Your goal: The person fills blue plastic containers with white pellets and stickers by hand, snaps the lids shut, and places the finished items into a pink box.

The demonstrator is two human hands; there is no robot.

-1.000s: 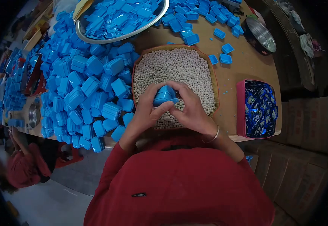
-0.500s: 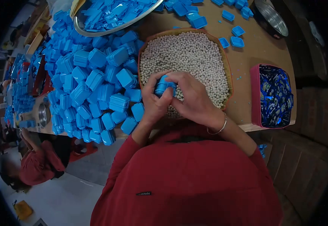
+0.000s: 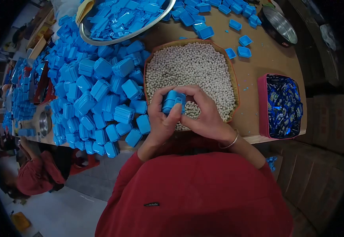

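A small blue plastic box point(image 3: 172, 102) is held between my two hands, over the near edge of a tray point(image 3: 237, 93) full of pale round beads point(image 3: 195, 63). My left hand point(image 3: 160, 122) wraps round its left side, the thumb pressed on its front. From the other side my right hand point(image 3: 204, 115) grips it, fingers curled over the top right; part of the box is hidden behind them. A big heap of closed blue boxes point(image 3: 100, 91) lies just left of the tray.
At the top left, a metal basin point(image 3: 114, 42) holds flat blue parts. Open blue box halves point(image 3: 244, 52) lie scattered beyond the tray. On the right stand a pink-sided container point(image 3: 263, 108) of shiny blue pieces and a round metal pan point(image 3: 284, 29). Another person point(image 3: 35, 173) sits at left.
Both hands stay closed round the blue box. The right-hand fingers have shifted off its top, so more of the box shows. The whole view has shifted slightly.
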